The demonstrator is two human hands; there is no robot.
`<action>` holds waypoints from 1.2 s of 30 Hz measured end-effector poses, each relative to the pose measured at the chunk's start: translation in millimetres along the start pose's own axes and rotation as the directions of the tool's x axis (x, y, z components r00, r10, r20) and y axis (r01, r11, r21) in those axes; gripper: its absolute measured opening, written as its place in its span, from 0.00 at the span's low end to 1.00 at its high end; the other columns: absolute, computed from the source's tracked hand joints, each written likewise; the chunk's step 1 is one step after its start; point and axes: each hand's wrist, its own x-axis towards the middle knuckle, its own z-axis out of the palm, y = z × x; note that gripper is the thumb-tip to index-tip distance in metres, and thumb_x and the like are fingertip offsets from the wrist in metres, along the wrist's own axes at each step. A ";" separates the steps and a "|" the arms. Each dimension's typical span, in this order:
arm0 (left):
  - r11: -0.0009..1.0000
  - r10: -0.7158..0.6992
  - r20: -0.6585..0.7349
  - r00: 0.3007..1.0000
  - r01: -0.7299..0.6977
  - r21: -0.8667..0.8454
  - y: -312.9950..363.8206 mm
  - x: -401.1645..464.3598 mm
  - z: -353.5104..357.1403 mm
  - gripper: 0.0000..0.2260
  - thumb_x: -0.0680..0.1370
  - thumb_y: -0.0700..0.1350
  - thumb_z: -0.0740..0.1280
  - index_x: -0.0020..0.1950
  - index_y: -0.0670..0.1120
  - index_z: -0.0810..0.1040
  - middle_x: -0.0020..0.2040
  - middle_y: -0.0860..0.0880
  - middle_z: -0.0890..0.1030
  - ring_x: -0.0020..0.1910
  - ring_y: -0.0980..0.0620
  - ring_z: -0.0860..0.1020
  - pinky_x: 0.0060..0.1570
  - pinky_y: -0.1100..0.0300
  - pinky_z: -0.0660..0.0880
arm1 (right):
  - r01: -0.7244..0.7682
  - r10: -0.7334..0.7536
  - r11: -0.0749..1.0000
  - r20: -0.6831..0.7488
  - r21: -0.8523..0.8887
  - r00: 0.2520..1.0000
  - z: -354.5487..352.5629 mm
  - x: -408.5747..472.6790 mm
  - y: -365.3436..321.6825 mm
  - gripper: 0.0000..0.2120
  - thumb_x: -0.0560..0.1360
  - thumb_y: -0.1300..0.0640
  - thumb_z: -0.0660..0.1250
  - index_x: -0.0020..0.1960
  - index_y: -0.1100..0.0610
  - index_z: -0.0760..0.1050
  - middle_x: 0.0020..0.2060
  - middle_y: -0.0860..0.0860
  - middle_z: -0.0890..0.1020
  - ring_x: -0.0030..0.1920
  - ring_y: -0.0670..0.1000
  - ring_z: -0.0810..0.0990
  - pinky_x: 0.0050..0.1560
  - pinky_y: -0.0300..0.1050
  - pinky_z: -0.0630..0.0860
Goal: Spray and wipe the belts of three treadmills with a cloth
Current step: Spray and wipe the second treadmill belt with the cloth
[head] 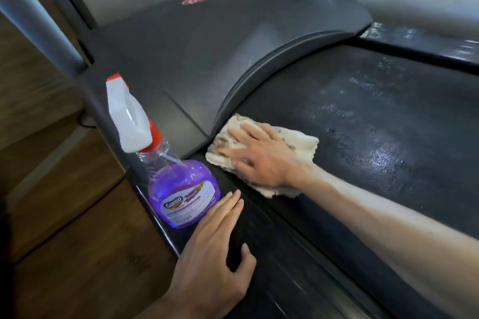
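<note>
My right hand [261, 155] lies flat with spread fingers on a dirty cream cloth [303, 144], pressing it onto the black treadmill belt [375, 153] near the belt's front left corner. Wet spray patches glisten on the belt to the right of the cloth. A clear spray bottle [178, 184] with purple liquid, a white trigger head and a red collar stands on the treadmill's left side rail [259, 254]. My left hand [215, 248] rests open on that rail just behind the bottle, fingertips close to its label.
The grey motor cover [207, 41] with a red logo rises ahead of the belt. A silver upright post [39, 15] stands at the left. Wooden floor [64, 189] lies left of the rail. A second treadmill's belt [420, 39] runs alongside at the right.
</note>
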 end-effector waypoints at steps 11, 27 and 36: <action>1.000 -0.001 -0.031 1.000 0.001 0.010 -0.5 0.9 0.9 0.33 0.72 0.53 0.64 0.78 0.52 0.68 0.78 0.66 0.61 0.78 0.64 0.58 0.75 0.70 0.53 | -0.039 0.039 0.999 0.003 -0.023 0.999 -1.3 12.8 5.3 0.33 0.75 0.37 0.38 0.78 0.31 0.62 0.83 0.46 0.57 0.83 0.52 0.49 0.80 0.59 0.45; 1.000 -0.014 -0.022 1.000 0.014 -0.004 -3.5 -1.2 3.4 0.33 0.72 0.52 0.63 0.78 0.51 0.67 0.78 0.63 0.63 0.79 0.61 0.59 0.76 0.64 0.56 | -0.116 0.115 0.990 0.021 0.079 0.993 -4.1 -40.3 51.0 0.29 0.78 0.38 0.40 0.77 0.30 0.61 0.83 0.43 0.55 0.83 0.48 0.47 0.81 0.56 0.45; 0.999 -0.045 0.008 0.999 0.045 0.019 0.1 -1.1 -0.2 0.32 0.74 0.51 0.65 0.78 0.54 0.65 0.78 0.65 0.61 0.78 0.64 0.57 0.75 0.70 0.53 | -0.083 0.088 0.993 -0.055 0.087 0.995 1.1 -68.3 22.3 0.27 0.80 0.40 0.44 0.77 0.30 0.62 0.83 0.46 0.58 0.83 0.52 0.48 0.81 0.60 0.45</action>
